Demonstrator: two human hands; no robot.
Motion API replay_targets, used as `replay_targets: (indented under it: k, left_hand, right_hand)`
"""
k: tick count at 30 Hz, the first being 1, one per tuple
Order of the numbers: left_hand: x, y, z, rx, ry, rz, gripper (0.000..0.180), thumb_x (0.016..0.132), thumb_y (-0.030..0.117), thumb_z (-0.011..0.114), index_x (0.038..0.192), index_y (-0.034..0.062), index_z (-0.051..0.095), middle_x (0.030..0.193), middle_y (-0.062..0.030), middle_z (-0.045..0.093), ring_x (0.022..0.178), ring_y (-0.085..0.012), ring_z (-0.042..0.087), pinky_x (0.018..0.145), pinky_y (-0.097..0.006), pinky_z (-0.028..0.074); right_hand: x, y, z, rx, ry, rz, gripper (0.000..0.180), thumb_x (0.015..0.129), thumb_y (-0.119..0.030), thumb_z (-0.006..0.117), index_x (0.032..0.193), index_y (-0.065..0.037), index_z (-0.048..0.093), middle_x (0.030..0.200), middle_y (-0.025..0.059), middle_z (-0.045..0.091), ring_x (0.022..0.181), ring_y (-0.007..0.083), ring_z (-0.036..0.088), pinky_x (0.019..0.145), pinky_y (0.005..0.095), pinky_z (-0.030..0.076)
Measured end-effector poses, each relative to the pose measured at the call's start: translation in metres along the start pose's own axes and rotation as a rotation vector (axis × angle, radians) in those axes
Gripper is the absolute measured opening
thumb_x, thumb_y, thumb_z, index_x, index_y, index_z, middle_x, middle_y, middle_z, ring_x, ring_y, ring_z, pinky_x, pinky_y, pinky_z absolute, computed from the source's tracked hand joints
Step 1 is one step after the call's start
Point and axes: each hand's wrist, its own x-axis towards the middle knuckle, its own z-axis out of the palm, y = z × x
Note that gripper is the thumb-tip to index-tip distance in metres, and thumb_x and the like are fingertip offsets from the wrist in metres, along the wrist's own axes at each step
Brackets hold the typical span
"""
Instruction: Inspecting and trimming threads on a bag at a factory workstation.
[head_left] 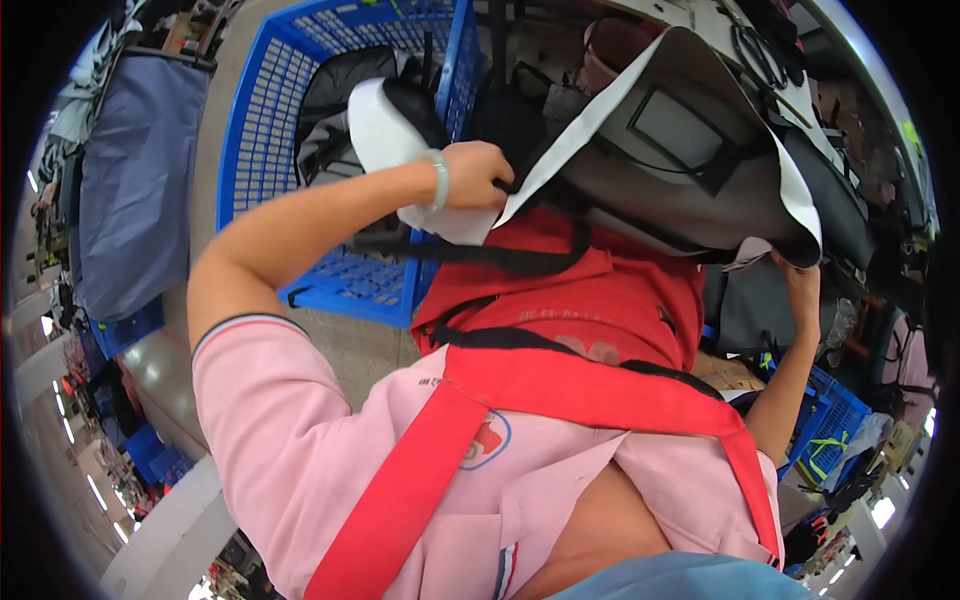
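A red apron [590, 390] crosses the person's pink shirt [300, 420] and spreads over the lap, with a black strap [480, 258] lying across it and reaching to the basket on the left. Just beyond the lap, a large grey fabric piece [635, 195] with white edging is held up between the two hands, its hollow grey side toward the wearer and a dark rectangular outline on it.

The left hand [475, 175], below a pale wristband [437, 180], has its fingers curled and pinching the left end of the white edge. The fingers of the right hand [800, 285] pinch the lower right corner, partly hidden by the fabric.

Close on the left stands a blue plastic basket [232, 150] on the grey floor [360, 335], filled with black and grey fabric [345, 85]. A white panel [380, 135] slants over its side behind the left forearm; whether it joins the held piece cannot be told. At the lower right is another blue basket [830, 405].

Behind the raised piece, which blocks much of the view, a pale desk [690, 12] carries black-handled scissors [760, 55]; a pinkish container [612, 50] is beside it. Far left, a blue-grey cloth [140, 180] hangs near more piled goods. Bright lights and a crowded workroom curve around the rim.
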Motion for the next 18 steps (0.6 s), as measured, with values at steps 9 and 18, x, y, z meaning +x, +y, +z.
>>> replay_targets:
  k: [9,18]
  left_hand:
    - [-0.002,0.131,-0.059,-0.351,0.457,0.445,0.014,0.079,0.008,0.071,0.086,-0.0036,0.067,0.082,-0.0099,0.064,0.073,-0.0214,0.063,0.063,-0.030,0.048]
    - [0.004,0.168,-0.110,-0.563,0.576,0.480,0.015,0.080,0.009,0.072,0.088,-0.0033,0.069,0.077,-0.0022,0.065,0.070,-0.0084,0.060,0.063,-0.021,0.046]
  right_hand:
    - [0.028,-0.274,0.032,0.047,-0.051,-0.654,0.024,0.093,-0.004,0.055,0.116,-0.002,0.063,0.112,0.0076,0.064,0.103,0.0155,0.059,0.092,0.0253,0.044]
    - [0.084,-0.303,0.038,-0.237,-0.627,-0.856,0.049,0.078,-0.039,0.072,0.104,0.002,0.064,0.087,0.0112,0.064,0.079,0.0243,0.060,0.070,0.0329,0.046]
